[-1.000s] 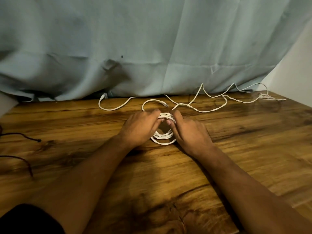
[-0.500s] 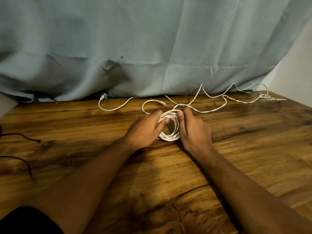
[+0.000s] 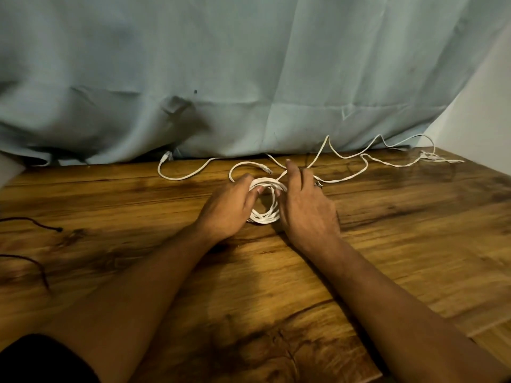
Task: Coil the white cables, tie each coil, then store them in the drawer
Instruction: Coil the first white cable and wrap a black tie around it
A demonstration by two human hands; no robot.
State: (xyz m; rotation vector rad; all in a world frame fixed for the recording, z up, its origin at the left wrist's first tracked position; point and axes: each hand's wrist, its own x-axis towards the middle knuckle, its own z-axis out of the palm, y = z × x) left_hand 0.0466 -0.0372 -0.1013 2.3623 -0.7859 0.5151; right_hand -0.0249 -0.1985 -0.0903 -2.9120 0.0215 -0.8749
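A small coil of white cable (image 3: 266,217) lies on the wooden table (image 3: 387,244) between my hands. My left hand (image 3: 229,208) grips the coil's left side, thumb and fingers curled round its top strands. My right hand (image 3: 307,208) sits against the coil's right side with the index finger raised and stretched toward the loose cable. The uncoiled white cable (image 3: 345,178) trails right to the far corner. A short free end with a plug (image 3: 266,169) loops behind the coil. Another white cable end (image 3: 177,175) curves left to a plug at the curtain.
A pale blue-grey curtain (image 3: 249,78) hangs along the table's far edge. Dark thin cords (image 3: 38,225) lie at the left edge. A white wall (image 3: 484,111) stands at the right. No drawer is in view.
My right hand has lifted its index finger up and forward toward the loose cable behind the coil. The coil has been drawn slightly taller. My left hand keeps its grip.
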